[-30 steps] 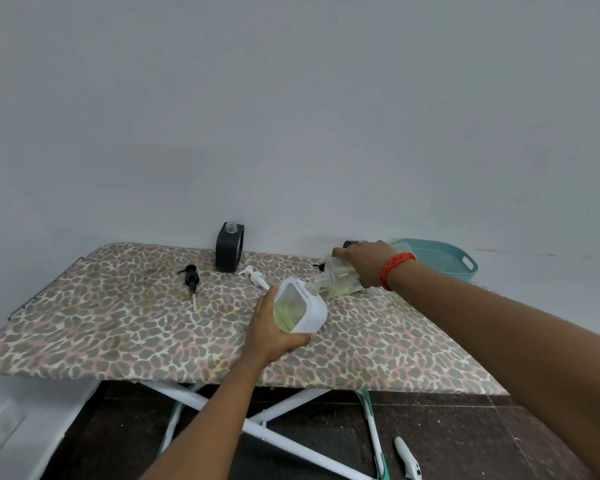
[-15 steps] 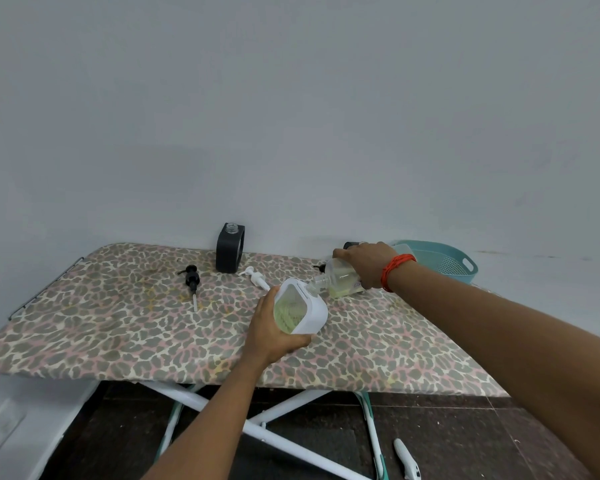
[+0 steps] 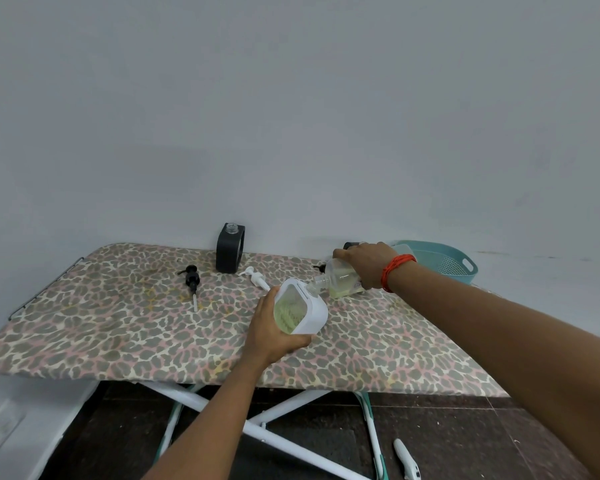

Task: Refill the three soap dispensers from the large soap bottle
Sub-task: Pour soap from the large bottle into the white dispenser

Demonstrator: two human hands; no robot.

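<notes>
Two forearms reach in from the near edge, above a dark floor where a small white object (image 3: 406,459) lies to the right of the white crossed legs (image 3: 257,427) of an ironing board (image 3: 118,341). The board wears a leopard-print cover and runs left to right across the scene.

Near the board's middle, the left hand (image 3: 274,336) grips a white dispenser (image 3: 314,315) from below and behind, with fingers curled under its base and the thumb up its left side. The dispenser is lifted off the cover and leans to the right. Its clear front window shows yellow-green soap inside.

Just beyond it and to the right, the right hand (image 3: 368,265) clasps a clear soap bottle (image 3: 342,280) from above, fingers wrapped over its body. The bottle is tipped steeply to the left, so its neck meets the top opening of the white dispenser. A little pale green liquid pools in the bottle's lower side. An orange band (image 3: 397,268) circles the right wrist.

Farther back on the cover, a white pump head (image 3: 257,277) lies on its side just left of the dispenser. A black pump head (image 3: 192,278) with its tube lies well to the left. At the far edge a black dispenser (image 3: 230,251) stands upright with its neck uncapped. A teal basket (image 3: 444,261) sits at the far right, behind the right wrist. A plain grey wall (image 3: 291,116) rises behind everything.
</notes>
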